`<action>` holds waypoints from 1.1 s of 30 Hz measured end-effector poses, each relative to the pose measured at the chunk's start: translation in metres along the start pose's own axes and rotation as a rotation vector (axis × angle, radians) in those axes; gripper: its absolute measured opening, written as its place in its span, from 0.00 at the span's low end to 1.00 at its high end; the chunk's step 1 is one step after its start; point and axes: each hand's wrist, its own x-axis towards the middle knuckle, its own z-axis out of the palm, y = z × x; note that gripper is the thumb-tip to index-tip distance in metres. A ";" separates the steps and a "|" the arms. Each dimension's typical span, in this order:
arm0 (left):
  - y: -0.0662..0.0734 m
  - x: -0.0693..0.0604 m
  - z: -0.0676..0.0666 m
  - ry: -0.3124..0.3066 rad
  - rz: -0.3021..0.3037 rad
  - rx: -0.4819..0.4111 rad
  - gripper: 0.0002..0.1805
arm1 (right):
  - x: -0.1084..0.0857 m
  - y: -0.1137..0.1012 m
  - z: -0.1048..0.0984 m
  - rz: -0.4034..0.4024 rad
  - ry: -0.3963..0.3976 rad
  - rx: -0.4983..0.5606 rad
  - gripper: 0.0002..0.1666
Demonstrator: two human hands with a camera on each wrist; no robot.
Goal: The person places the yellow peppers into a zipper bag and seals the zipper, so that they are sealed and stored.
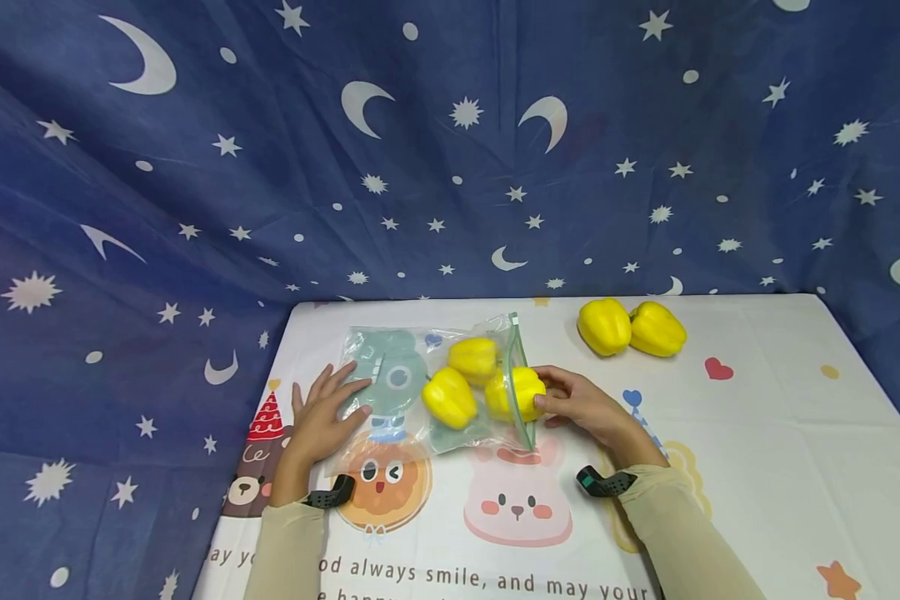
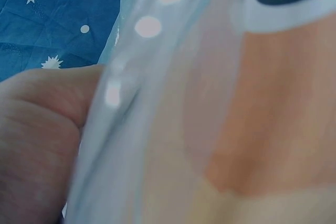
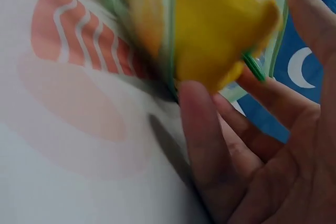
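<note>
The pepper [image 1: 534,387] lay in the mouth of a clear bag [image 1: 487,435], partly inside it, with the green zip strip [image 3: 168,24] running across its yellow side. The right hand [image 1: 583,407] grasped its outer end, the thumb set against the near side and the fingers bent round the far side. Two more peppers [image 1: 472,357] sat wholly inside the bag, close together, just left of the grasped one. On the bag's other end lay the left hand [image 1: 328,421], its fingers spread and released, gripping nothing; the left wrist view showed the thumb beside shiny film. The bag rested on the tabletop [image 1: 780,467], over printed cartoon figures that showed through the plastic. Beyond the right hand, near the far edge, two loose peppers [image 1: 604,327] lay side by side, touching. Beige sleeves [image 1: 288,550] covered the forearms, and a dark camera [image 1: 332,492] was strapped at each wrist. Behind the tabletop and to its left hung a blue curtain [image 1: 420,158] printed with white moons and stars.
</note>
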 end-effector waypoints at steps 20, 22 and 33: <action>0.002 -0.004 0.002 0.014 0.005 0.003 0.26 | 0.008 0.004 0.009 0.090 0.182 -0.128 0.26; 0.002 -0.004 0.002 0.014 0.006 0.003 0.26 | 0.009 0.003 0.011 0.102 0.217 -0.147 0.25; 0.002 -0.004 0.004 0.012 -0.003 0.013 0.26 | 0.010 0.003 0.009 0.089 0.191 -0.075 0.24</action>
